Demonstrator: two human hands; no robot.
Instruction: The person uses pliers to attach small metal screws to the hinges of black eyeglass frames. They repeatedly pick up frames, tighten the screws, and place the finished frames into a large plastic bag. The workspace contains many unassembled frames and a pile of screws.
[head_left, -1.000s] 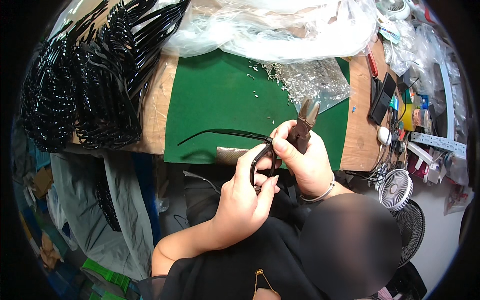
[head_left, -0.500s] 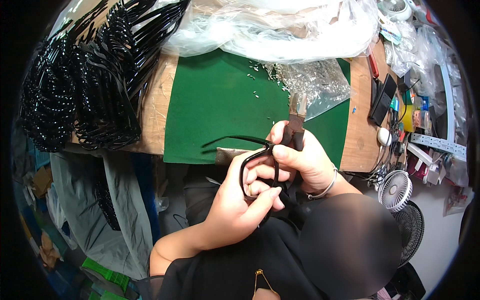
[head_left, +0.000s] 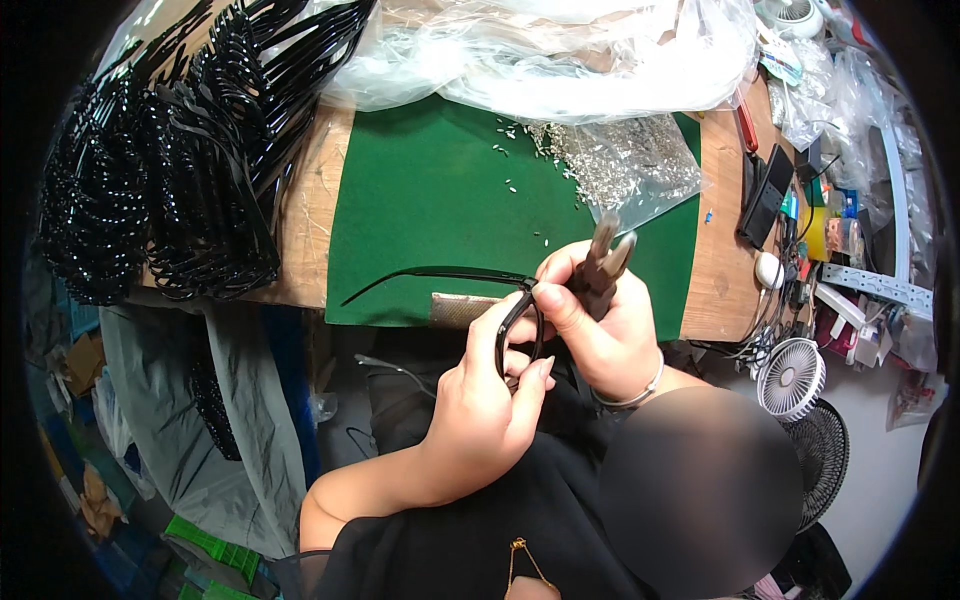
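Note:
My left hand (head_left: pixel 482 408) is closed around the rim of a black eyeglass frame (head_left: pixel 504 328), its fingers passing through the lens opening. One temple arm (head_left: pixel 440 271) of the frame stretches left above the green mat, its tip curving down. At the hinge corner, the thumb and forefinger of my right hand (head_left: pixel 612 338) pinch the frame. That same hand also keeps a pair of pliers (head_left: pixel 600 272) in its palm, jaws pointing up and slightly parted, apart from the glasses. My fingers hide the rest of the frame and the pliers' handles.
A green mat (head_left: pixel 430 190) covers the wooden table (head_left: pixel 722 290). An opened clear bag (head_left: pixel 640 170) spills small silvery pieces. Glossy black temple arms or frames (head_left: pixel 200 170) pile up at the left. Clear plastic sheeting (head_left: pixel 540 60) lies behind; a phone (head_left: pixel 766 198) and cables sit at right.
The temple arm has swung out and now reaches farther left. My right hand and the pliers have moved slightly down and tipped right. The rim has turned more edge-on.

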